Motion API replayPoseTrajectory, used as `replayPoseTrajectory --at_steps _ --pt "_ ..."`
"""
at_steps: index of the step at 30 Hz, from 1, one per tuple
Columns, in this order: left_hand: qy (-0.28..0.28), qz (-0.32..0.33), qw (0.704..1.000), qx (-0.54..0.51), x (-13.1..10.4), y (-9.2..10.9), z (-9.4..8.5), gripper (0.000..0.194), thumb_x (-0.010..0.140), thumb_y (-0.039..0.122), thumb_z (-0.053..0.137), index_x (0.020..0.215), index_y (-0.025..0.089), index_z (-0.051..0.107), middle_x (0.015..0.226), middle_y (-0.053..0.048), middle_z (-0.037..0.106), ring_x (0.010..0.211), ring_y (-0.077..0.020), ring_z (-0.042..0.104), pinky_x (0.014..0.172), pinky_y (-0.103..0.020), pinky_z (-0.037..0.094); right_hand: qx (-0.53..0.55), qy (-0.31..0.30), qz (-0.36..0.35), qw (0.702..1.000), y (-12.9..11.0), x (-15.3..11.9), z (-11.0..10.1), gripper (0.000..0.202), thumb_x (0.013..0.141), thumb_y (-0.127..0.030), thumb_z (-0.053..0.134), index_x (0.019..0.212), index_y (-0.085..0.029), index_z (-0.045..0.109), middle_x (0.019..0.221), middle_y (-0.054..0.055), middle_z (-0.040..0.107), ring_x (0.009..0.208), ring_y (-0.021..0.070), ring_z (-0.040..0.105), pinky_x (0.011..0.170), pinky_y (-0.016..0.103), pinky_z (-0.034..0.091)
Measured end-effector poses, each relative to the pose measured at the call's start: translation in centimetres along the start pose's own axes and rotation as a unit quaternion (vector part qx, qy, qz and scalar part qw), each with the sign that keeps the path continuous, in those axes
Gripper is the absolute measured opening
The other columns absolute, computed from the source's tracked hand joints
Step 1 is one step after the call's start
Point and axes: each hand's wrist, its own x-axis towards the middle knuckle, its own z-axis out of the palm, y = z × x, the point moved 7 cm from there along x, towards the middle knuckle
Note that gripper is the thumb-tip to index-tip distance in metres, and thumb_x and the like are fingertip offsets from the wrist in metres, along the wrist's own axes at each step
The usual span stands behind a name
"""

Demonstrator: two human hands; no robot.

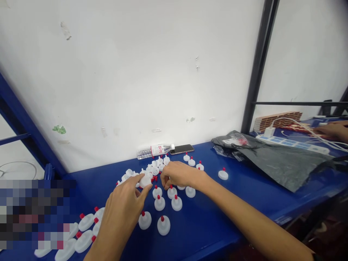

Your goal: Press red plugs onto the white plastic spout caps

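Between the thumb and fingers of my left hand (127,195) is a white nozzle lid (146,181), held just above the blue table. My right hand (176,174) reaches in from the right, fingers curled downward beside a small pile of red tip caps (154,178); whatever the fingertips grip is hidden. Behind both hands lies a heap of white nozzle lids (154,169) without red tips. Several lids with red caps (163,225) stand upright in front of and around my right hand. More capped lids (83,241) sit at the lower left, partly behind my left forearm.
A water bottle (156,150) lies against the wall, touching or close to a phone (182,149). One capped lid (223,174) stands apart on the right. Beyond it are a grey plastic bag (274,163), a power strip (293,143) and another person's hand (333,130).
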Motion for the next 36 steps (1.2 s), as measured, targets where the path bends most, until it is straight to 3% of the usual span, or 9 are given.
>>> replayPoseTrajectory --at_steps 4,8,11,13,15,22,25,30,36 --pt "-0.003 -0.003 1.000 -0.003 0.0 0.0 0.0 0.051 0.091 0.051 0.051 0.129 0.023 0.067 0.089 -0.005 0.078 0.090 -0.0298 0.072 0.081 -0.038 0.045 0.005 0.014 0.003 1.000 0.2 0.0 0.1 0.020 0.076 0.001 0.070 0.070 -0.017 0.075 0.073 0.002 0.077 0.073 0.0162 0.070 0.061 0.023 0.039" --pt "0.005 0.002 1.000 -0.012 0.1 0.0 0.0 0.053 0.090 0.053 0.049 0.130 0.023 0.067 0.089 -0.006 0.078 0.090 -0.0305 0.071 0.081 -0.039 0.045 0.044 0.073 0.001 0.996 0.2 -0.2 -1.3 0.016 0.082 -0.005 0.071 0.070 -0.017 0.072 0.071 0.002 0.074 0.071 0.0171 0.067 0.062 0.026 0.038" --pt "0.003 -0.005 1.000 -0.025 0.0 -0.1 0.0 0.054 0.089 0.056 0.049 0.130 0.024 0.067 0.088 -0.005 0.078 0.089 -0.0303 0.071 0.080 -0.039 0.045 0.116 0.146 -0.014 0.982 -0.3 -0.6 -3.2 0.009 0.094 -0.016 0.065 0.094 -0.018 0.074 0.083 0.003 0.077 0.077 0.0165 0.069 0.068 0.026 0.045" --pt "0.002 -0.008 0.999 -0.035 -0.1 -0.2 0.0 0.055 0.089 0.058 0.049 0.129 0.025 0.068 0.087 -0.005 0.078 0.087 -0.0298 0.071 0.080 -0.039 0.046 0.173 0.194 -0.029 0.965 -0.7 -0.8 -4.3 0.019 0.100 -0.024 0.061 0.116 -0.020 0.071 0.095 0.004 0.079 0.086 0.0166 0.072 0.075 0.028 0.050" --pt "0.006 -0.004 0.999 -0.039 -0.2 -0.1 0.0 0.056 0.089 0.060 0.049 0.129 0.026 0.068 0.088 -0.005 0.078 0.085 -0.0297 0.071 0.079 -0.039 0.046 0.219 0.228 -0.045 0.947 -1.2 -1.0 -5.0 0.026 0.103 -0.031 0.057 0.124 -0.021 0.069 0.103 0.006 0.079 0.093 0.0169 0.073 0.080 0.029 0.054" --pt "0.014 0.001 0.999 -0.044 -0.2 0.4 -0.3 0.052 0.089 0.060 0.049 0.125 0.030 0.070 0.082 -0.002 0.077 0.078 -0.0295 0.071 0.073 -0.038 0.044 0.319 0.249 -0.083 0.911 -2.7 -1.0 -4.4 0.023 0.093 -0.043 0.071 0.095 -0.021 0.078 0.094 0.003 0.079 0.087 0.0160 0.073 0.078 0.029 0.055" --pt "0.027 -0.008 0.999 -0.042 -0.3 0.3 -0.7 0.051 0.088 0.061 0.050 0.124 0.030 0.071 0.074 -0.001 0.076 0.076 -0.0294 0.070 0.070 -0.037 0.043 0.334 0.244 -0.087 0.906 -3.1 -0.9 -4.0 0.020 0.093 -0.040 0.071 0.094 -0.022 0.079 0.092 0.003 0.080 0.085 0.0157 0.074 0.077 0.029 0.055" --pt "0.069 -0.002 0.997 -0.040 -0.5 0.3 -1.2 0.055 0.088 0.061 0.049 0.126 0.027 0.071 0.072 -0.002 0.074 0.075 -0.0289 0.069 0.071 -0.037 0.043 0.382 0.288 -0.073 0.875 -2.6 -1.4 -4.9 0.018 0.090 -0.037 0.074 0.096 -0.021 0.080 0.093 0.003 0.080 0.087 0.0171 0.074 0.077 0.028 0.056" --pt "0.063 0.010 0.998 -0.023 -0.6 0.6 -1.1 0.044 0.089 0.060 0.052 0.111 0.031 0.075 0.066 0.000 0.068 0.067 -0.0256 0.065 0.063 -0.034 0.038 0.364 0.261 -0.093 0.889 -3.4 -1.1 -4.1 0.016 0.089 -0.038 0.075 0.093 -0.022 0.080 0.089 0.002 0.080 0.083 0.0159 0.074 0.073 0.027 0.055"
